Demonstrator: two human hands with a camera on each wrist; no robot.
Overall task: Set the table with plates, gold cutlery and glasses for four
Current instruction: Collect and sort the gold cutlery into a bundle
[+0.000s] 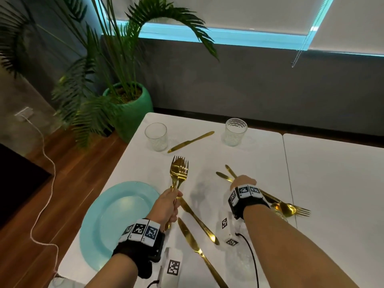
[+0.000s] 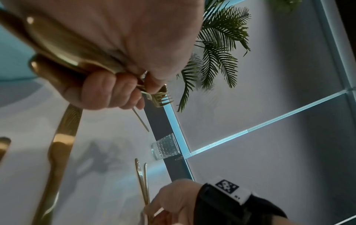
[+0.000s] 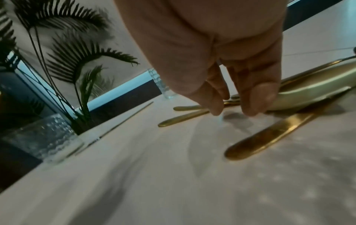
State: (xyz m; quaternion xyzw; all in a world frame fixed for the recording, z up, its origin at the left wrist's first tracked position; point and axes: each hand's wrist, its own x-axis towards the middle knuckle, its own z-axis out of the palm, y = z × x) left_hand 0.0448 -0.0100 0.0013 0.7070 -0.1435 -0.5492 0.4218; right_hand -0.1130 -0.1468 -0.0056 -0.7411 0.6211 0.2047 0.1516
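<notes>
My left hand [image 1: 172, 202] grips a bundle of gold forks and a spoon [image 1: 179, 171] by the handles, heads up above the white table [image 1: 259, 159]; the left wrist view shows its fingers [image 2: 108, 91] curled round them. My right hand [image 1: 243, 180] is down on two gold handles [image 1: 227, 174] lying on the table, thumb and fingertips [image 3: 256, 100] pinching them from both sides. Their spoon and fork heads [image 1: 288, 208] stick out behind the wrist. A light blue plate [image 1: 116, 223] lies at the front left. Two clear glasses [image 1: 156, 137] [image 1: 235, 132] stand at the far edge.
One gold knife [image 1: 191, 141] lies between the glasses, and two more [image 1: 198, 220] [image 1: 199, 252] lie near my left wrist. A second white table [image 1: 332, 183] adjoins on the right. A potted palm [image 1: 133, 109] stands past the far left corner. A white cord [image 1: 46, 163] trails on the wood floor.
</notes>
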